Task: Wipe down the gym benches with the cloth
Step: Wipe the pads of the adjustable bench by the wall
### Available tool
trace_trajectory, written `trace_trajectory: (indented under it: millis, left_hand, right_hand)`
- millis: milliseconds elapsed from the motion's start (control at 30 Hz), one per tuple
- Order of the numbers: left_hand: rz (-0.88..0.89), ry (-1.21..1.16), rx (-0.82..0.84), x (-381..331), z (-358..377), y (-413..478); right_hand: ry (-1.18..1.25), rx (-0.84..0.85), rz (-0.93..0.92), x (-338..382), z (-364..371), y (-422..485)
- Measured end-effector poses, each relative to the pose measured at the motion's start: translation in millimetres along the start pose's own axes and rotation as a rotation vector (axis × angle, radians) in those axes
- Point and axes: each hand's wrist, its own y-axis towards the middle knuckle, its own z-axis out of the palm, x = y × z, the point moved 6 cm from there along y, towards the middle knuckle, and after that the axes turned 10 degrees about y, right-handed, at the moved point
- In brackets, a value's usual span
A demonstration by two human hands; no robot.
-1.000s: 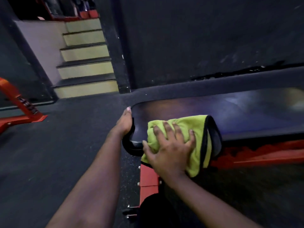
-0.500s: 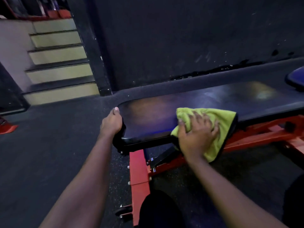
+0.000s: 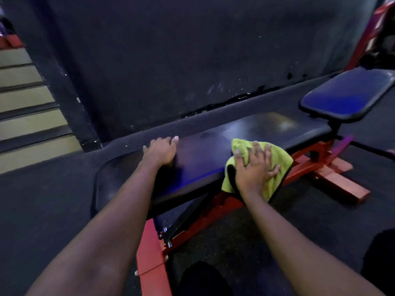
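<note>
right hand (image 3: pixel 254 169), fingers spread flat, presses the green cloth (image 3: pixel 240 145) over the near edge of the bench surface (image 3: pixel 209 154); left hand (image 3: pixel 160 151) rests open to its left. mid-wipe, i judge; next, sweep right toward the seat pad (image 3: pixel 346 95).

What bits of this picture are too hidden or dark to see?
Head view:
- Black padded bench surface under the yellow-green cloth: hidden by cloth and right hand.
- Red gym frame, top right: cut off by the edge, dark.
- Tan stairs: cut off by the left edge.
- Dirt on the bench: too dark and blurred to tell.
</note>
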Motion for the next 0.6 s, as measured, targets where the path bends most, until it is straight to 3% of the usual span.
trace_trajectory:
  millis: [133, 233, 433, 600]
  left_hand:
    - [0.086, 0.038, 0.085, -46.9, 10.1, 23.7]
    - [0.117, 0.044, 0.109, -71.7, 17.3, 42.7]
    - [0.127, 0.049, 0.126, -99.9, 28.3, 74.1]
    - [0.121, 0.104, 0.137, -119.6, 35.0, 85.2]
  right_hand:
    - [0.009, 0.118, -0.229, 32.1, 15.0, -48.5]
    - [-0.006, 0.179, -0.265, 24.3, 14.6, -39.8]
    - [-0.079, 0.105, 0.02, -54.1, -14.7, 89.3]
    - [-0.04, 0.036, 0.126, -79.1, -28.0, 136.3]
